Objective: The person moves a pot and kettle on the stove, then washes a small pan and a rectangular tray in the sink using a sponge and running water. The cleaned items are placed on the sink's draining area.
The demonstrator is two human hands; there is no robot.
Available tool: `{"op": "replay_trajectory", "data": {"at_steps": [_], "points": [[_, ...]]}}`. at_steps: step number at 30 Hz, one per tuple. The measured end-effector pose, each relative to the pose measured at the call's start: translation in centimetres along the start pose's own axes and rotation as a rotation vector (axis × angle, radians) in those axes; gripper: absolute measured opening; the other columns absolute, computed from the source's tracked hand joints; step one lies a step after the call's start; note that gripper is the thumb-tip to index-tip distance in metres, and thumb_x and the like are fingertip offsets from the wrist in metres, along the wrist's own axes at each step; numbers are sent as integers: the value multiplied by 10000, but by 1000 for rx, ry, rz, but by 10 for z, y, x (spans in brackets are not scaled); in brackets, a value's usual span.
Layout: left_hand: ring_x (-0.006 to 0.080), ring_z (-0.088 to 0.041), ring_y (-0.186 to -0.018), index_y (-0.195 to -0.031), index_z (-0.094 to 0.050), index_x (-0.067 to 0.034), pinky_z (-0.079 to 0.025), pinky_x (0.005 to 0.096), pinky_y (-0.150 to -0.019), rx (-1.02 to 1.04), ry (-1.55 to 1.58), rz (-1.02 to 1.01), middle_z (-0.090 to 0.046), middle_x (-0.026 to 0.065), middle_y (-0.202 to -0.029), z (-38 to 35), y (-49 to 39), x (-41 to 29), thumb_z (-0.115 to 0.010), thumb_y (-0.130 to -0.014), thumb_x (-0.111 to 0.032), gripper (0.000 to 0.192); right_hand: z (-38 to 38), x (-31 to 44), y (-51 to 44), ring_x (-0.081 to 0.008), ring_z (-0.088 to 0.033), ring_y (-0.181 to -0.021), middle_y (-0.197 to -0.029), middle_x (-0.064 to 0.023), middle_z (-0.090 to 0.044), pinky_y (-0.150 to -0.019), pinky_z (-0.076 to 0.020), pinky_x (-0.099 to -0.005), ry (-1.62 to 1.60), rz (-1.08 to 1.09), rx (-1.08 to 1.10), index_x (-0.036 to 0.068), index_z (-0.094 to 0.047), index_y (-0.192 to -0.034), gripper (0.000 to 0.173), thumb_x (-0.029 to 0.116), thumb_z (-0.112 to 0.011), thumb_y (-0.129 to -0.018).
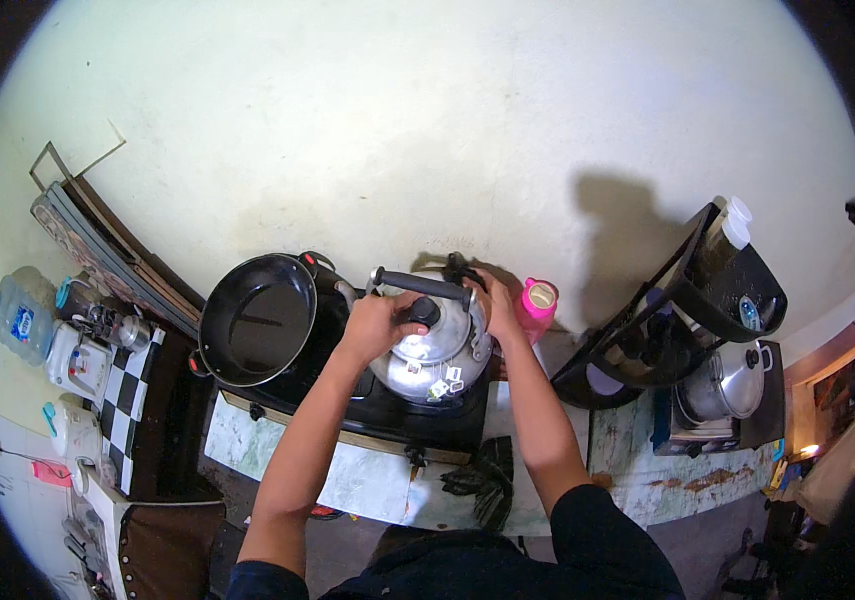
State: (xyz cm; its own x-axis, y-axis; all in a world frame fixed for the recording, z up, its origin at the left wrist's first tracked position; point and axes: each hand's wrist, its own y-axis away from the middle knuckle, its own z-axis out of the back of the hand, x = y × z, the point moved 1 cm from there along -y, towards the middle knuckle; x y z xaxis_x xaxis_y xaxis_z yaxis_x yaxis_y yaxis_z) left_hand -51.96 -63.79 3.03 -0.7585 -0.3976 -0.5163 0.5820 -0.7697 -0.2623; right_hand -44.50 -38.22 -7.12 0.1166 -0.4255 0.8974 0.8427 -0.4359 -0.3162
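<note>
A metal kettle (416,375) with a black-gripped handle and several tea bag tags hanging on its front stands on the right side of a black gas stove (412,424). My left hand (381,324) is at the kettle's lid, its thumb against the black lid knob (424,310). On the kettle's right side rests my right hand (497,304), its fingers partly hidden near a dark object behind the kettle. A pink bottle (538,304), uncapped, stands just right of my right hand. On the stove's left side sits a black frying pan (259,319) with two handles.
A dark rack (735,300) holding containers stands to the right. Beyond it is a lidded metal pot (724,386) on a small stove. A black plastic bag (493,480) lies at the counter's front edge. Far left are a rice cooker (79,364) and a large water bottle (19,319).
</note>
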Motion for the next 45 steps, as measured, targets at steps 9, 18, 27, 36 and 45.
{"op": "replay_trajectory", "data": {"at_steps": [9, 18, 27, 36, 45], "points": [[423, -737, -867, -1295, -745, -188, -580, 494, -796, 0, -6, -5, -762, 195, -935, 0, 2, 1, -869, -786, -475, 598, -29, -6, 173, -341, -671, -1149, -1259, -254, -715, -1046, -479, -412, 119, -289, -540, -55, -627, -1369, 381, 191, -552, -1088], [396, -735, -1045, -1467, -616, -147, -572, 460, -913, 176, 38, -102, -753, 209, -1158, 11, 5, 15, -898, -763, -393, 797, -68, 131, 229, -427, -689, -1019, -1141, -212, -708, -900, -553, -491, 331, 92, -398, 3, -694, -1138, 315, 146, -782, -871], [393, -743, -979, -1542, -522, -120, -578, 435, -889, 189, 180, -184, -756, 241, -1085, 3, 5, 28, -958, -586, -98, 1050, -82, 170, 111, -366, -675, -1089, -1212, -144, -734, -965, -546, -449, 827, 34, -186, 29, -769, -1119, 426, 146, -857, -720], [440, -660, -1209, -1616, -377, -116, -538, 471, -1032, 340, 86, -283, -699, 263, -1282, 7, -2, 38, -969, -564, -56, 1209, -69, 168, 122, -390, -766, -934, -992, -229, -776, -876, -598, -437, 487, 54, -410, 28, -812, -1035, 293, 161, -798, -774], [417, -687, -1182, -1596, -444, -137, -548, 449, -1015, 327, 32, -247, -716, 245, -1263, 4, -8, 40, -901, -610, 32, 1100, -107, 174, 135, -366, -734, -1018, -1307, -157, -738, -902, -595, -477, 860, 82, -199, 57, -799, -1100, 378, 221, -823, -760]]}}
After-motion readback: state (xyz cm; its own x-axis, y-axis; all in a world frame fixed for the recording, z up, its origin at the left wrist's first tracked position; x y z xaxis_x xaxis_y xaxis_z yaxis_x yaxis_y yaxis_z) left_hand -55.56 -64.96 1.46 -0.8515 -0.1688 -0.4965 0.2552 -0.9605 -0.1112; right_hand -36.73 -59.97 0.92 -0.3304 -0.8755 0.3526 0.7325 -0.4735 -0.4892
